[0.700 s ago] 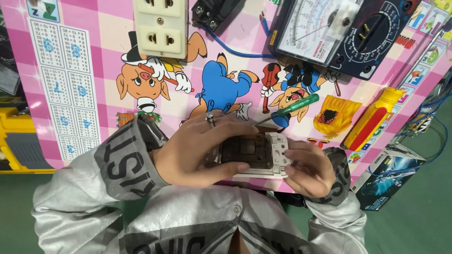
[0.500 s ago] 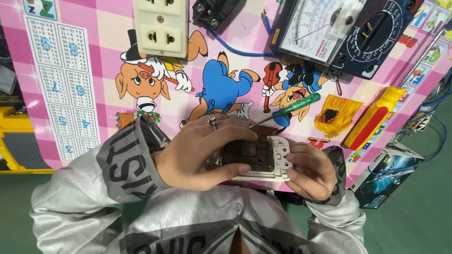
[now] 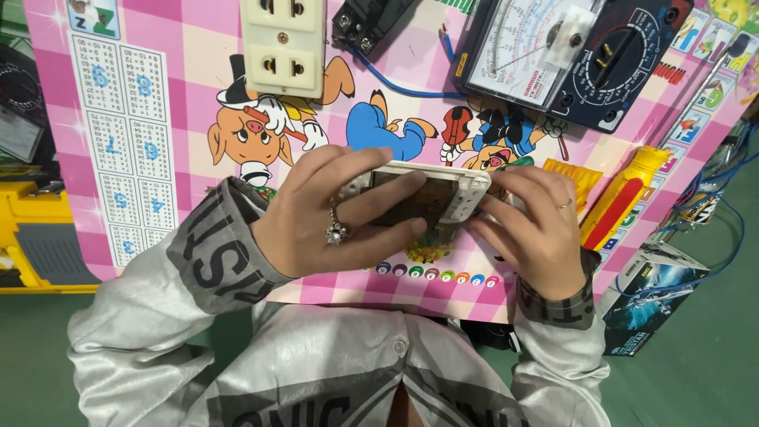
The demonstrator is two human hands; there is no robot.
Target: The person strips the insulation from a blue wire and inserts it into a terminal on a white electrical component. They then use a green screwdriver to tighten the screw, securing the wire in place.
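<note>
1. Over the near edge of the pink cartoon-printed bench (image 3: pixel 198 71), I hold a white socket plate (image 3: pixel 423 194) between both hands, its brown inner side turned up towards me.
2. My left hand (image 3: pixel 332 217) grips one end, fingers wrapped across the plate; my right hand (image 3: pixel 534 225) clasps the other end.
3. By my judgement I am working at its back; the next move calls for steady fingertip pressure, the plate kept level.
4. Beyond lie a cream wall socket (image 3: pixel 282 43), an analogue meter (image 3: pixel 569 51) and a yellow tool (image 3: pixel 621 198).

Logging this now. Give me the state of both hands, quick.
Left hand: closed around the left end of the white socket plate.
Right hand: closed on the plate's right end, fingers across it.
</note>
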